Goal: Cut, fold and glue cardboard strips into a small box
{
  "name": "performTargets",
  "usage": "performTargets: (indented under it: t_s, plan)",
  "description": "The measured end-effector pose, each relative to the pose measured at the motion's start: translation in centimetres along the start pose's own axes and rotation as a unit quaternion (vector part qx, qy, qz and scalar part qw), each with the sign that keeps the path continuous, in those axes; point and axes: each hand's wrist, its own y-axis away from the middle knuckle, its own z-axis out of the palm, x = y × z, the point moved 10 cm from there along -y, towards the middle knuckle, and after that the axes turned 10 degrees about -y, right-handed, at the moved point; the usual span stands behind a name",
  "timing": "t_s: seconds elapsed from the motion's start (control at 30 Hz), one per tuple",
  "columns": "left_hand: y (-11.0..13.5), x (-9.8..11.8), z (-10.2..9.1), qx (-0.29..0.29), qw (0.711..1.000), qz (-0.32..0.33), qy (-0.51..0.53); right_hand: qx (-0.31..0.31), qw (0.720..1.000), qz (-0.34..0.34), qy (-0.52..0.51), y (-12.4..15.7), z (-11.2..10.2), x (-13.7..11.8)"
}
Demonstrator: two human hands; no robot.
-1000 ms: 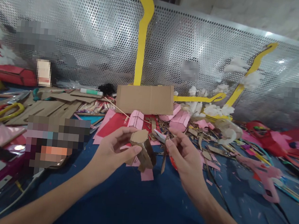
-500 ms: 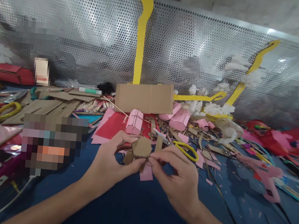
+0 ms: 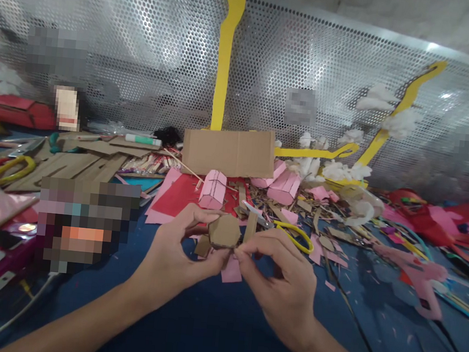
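Note:
A small many-sided cardboard piece (image 3: 224, 231) is pinched by its edges between the thumb and fingers of my left hand (image 3: 181, 254). My right hand (image 3: 280, 277) has its thumb and forefinger pressed together at the lower right edge of that piece; whatever lies between those fingertips is too small to make out. Beyond the hands lie a pink paper prism (image 3: 213, 189) with dark edges and a pair of yellow-handled scissors (image 3: 295, 234). A cardboard strip (image 3: 250, 227) and a pink paper scrap (image 3: 232, 270) show close behind my fingers.
A pink glue gun (image 3: 416, 271) lies at right, its cord running toward me. Cardboard sheets (image 3: 64, 171) and yellow-handled scissors (image 3: 9, 171) are at left. A cardboard panel (image 3: 228, 152) stands before the perforated metal screen (image 3: 167, 53). Paper and cardboard scraps litter the blue table (image 3: 211, 329).
The view has shifted slightly, so the scene sits a little further right. Both hands keep nearly the same grip around the cardboard piece.

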Motion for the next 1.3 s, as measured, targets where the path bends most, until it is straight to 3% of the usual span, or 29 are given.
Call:
performTargets:
  t_s: [0.2, 0.9, 1.3]
  plan:
    - [0.0, -0.2, 0.1, -0.001, 1.000, -0.001, -0.002, 0.002, 1.000, 0.022, -0.009, 0.0, 0.0, 0.9]
    - [0.1, 0.4, 0.0, -0.002, 1.000, 0.012, -0.025, -0.061, 0.997, -0.041, 0.022, -0.1, 0.6, -0.4]
    - [0.8, 1.4, -1.0, 0.084, 0.990, 0.087, -0.078, -0.006, 0.996, 0.063, -0.056, 0.2, 0.2, 1.2]
